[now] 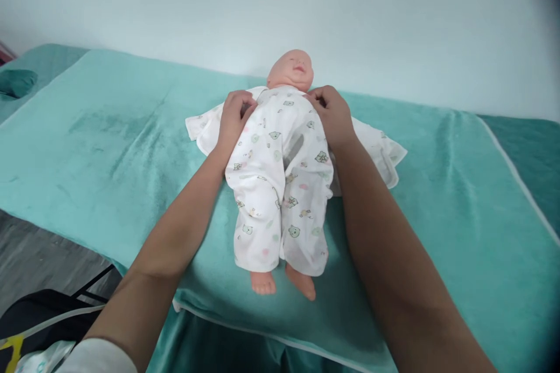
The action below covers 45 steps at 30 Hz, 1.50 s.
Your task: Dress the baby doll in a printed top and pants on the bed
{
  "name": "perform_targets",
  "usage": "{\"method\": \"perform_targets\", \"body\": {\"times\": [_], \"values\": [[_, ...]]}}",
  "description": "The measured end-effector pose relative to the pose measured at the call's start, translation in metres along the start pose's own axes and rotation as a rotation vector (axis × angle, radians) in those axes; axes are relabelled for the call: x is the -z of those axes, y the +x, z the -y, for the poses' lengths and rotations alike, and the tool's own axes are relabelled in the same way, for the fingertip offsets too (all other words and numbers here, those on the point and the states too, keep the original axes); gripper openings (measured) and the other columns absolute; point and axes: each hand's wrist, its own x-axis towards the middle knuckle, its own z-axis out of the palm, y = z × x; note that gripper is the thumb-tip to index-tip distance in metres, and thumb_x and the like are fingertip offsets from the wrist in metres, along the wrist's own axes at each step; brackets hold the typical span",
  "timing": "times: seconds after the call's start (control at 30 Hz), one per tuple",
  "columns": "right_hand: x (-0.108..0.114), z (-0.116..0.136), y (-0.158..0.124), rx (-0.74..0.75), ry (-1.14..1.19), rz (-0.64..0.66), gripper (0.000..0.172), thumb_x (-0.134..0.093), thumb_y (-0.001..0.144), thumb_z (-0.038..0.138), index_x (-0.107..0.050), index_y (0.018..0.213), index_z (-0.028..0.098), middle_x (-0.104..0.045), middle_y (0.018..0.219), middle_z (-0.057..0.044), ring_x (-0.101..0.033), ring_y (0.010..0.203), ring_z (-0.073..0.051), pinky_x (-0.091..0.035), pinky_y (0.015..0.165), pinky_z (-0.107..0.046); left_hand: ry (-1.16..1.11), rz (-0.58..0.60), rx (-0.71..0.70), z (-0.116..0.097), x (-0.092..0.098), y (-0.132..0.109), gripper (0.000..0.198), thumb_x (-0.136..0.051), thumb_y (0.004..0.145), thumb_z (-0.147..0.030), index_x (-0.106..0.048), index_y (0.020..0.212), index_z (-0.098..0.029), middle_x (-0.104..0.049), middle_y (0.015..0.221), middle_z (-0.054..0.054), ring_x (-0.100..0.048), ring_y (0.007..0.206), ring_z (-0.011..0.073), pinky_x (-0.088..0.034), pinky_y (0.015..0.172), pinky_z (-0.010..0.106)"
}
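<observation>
A baby doll [292, 69] lies on its back, its head toward the wall and its bare feet [263, 282] toward me. White baby pants [280, 145] with small animal prints cover it from the chest down to the ankles. My left hand [236, 115] is closed on the upper left edge of the pants, fingers curled. On the opposite side my right hand [331, 111] grips their upper right edge, its fingertips partly hidden. A white baby shirt [380, 151] lies spread beneath the doll, its sleeves reaching out past both hands.
The doll rests on a padded bed with a teal velvet cover [118, 145] edged in white piping. A pale wall [280, 6] stands behind it. At the lower left are a black item [39, 315] and a partly visible plastic package [46, 356] above the grey floor [39, 256].
</observation>
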Motion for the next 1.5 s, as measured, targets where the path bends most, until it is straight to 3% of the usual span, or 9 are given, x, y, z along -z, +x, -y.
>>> {"method": "perform_targets", "body": {"times": [0.1,0.23,0.33,0.5,0.73,0.97,1.2,1.37,1.5], "values": [[0.004,0.006,-0.012,-0.057,0.053,0.012,0.028,-0.067,0.091,0.050,-0.057,0.080,0.026,-0.072,0.107,-0.004,-0.063,0.104,-0.024,-0.048,0.103,-0.044,0.021,0.070,-0.003,-0.012,0.001,0.008,0.003,-0.071,0.089,-0.027,-0.071,0.087,-0.024,-0.068,0.124,0.007,-0.057,0.128,0.0257,-0.040,0.115,0.039],[0.014,0.009,-0.026,-0.086,0.090,0.071,0.026,-0.064,0.094,0.047,-0.057,0.081,0.026,-0.071,0.128,-0.004,-0.063,0.119,-0.025,-0.046,0.110,-0.047,-0.068,0.223,0.175,-0.027,-0.006,0.023,0.026,-0.081,0.082,-0.042,-0.065,0.088,-0.021,-0.070,0.112,0.006,-0.064,0.113,0.0257,-0.045,0.103,0.037],[0.021,0.006,-0.030,-0.032,0.109,0.174,0.024,-0.066,0.091,0.047,-0.060,0.080,0.026,-0.067,0.141,-0.002,-0.058,0.132,-0.025,-0.042,0.116,-0.048,0.036,0.302,0.248,-0.038,-0.008,0.030,0.036,-0.085,0.077,-0.045,-0.062,0.091,-0.021,-0.067,0.107,0.005,-0.063,0.106,0.0257,-0.044,0.100,0.038],[0.021,0.007,-0.027,-0.025,0.131,0.135,0.020,-0.062,0.092,0.042,-0.064,0.082,0.025,-0.072,0.133,-0.003,-0.063,0.125,-0.025,-0.044,0.112,-0.046,0.215,0.437,0.225,-0.050,-0.007,0.033,0.025,-0.072,0.089,-0.041,-0.057,0.088,-0.020,-0.064,0.101,0.004,-0.061,0.101,0.0242,-0.044,0.095,0.037],[0.013,0.008,-0.011,-0.064,-0.016,0.032,0.024,-0.055,0.096,0.043,-0.067,0.085,0.025,-0.074,0.095,-0.002,-0.065,0.094,-0.023,-0.049,0.088,-0.039,0.367,0.204,0.119,-0.031,-0.016,0.042,0.031,-0.058,0.099,-0.028,-0.045,0.072,-0.022,-0.052,0.075,0.002,-0.061,0.092,0.0234,-0.044,0.094,0.038],[0.006,-0.005,0.003,-0.115,-0.100,-0.038,0.035,-0.056,0.096,0.036,-0.048,0.065,0.024,-0.049,0.066,0.002,-0.049,0.071,-0.018,-0.045,0.076,-0.036,0.281,0.138,0.139,-0.013,-0.022,0.045,0.029,-0.062,0.097,-0.027,-0.045,0.075,-0.022,-0.049,0.074,-0.001,-0.061,0.090,0.0205,-0.044,0.094,0.035],[0.002,0.001,-0.005,-0.086,0.075,-0.060,0.023,-0.066,0.089,0.036,-0.053,0.073,0.024,-0.071,0.094,-0.003,-0.063,0.091,-0.020,-0.049,0.092,-0.040,0.067,0.189,0.197,-0.009,-0.016,0.037,0.022,-0.048,0.101,-0.028,-0.065,0.090,-0.020,-0.073,0.103,0.004,-0.064,0.105,0.0200,-0.047,0.096,0.032],[0.009,0.007,-0.014,-0.065,0.162,0.008,0.017,-0.065,0.089,0.037,-0.057,0.081,0.025,-0.074,0.109,-0.003,-0.066,0.106,-0.021,-0.048,0.103,-0.042,-0.018,0.231,0.269,-0.015,-0.008,0.029,0.016,-0.060,0.094,-0.035,-0.067,0.097,-0.021,-0.074,0.114,0.004,-0.065,0.110,0.0197,-0.048,0.100,0.033],[0.017,0.007,-0.015,-0.085,0.198,0.110,0.011,-0.068,0.086,0.034,-0.061,0.086,0.025,-0.073,0.126,-0.003,-0.065,0.118,-0.023,-0.045,0.111,-0.045,-0.042,0.369,0.301,-0.028,0.003,0.026,0.018,-0.067,0.090,-0.039,-0.064,0.092,-0.021,-0.069,0.135,0.007,-0.064,0.119,0.0213,-0.047,0.105,0.036]]}}
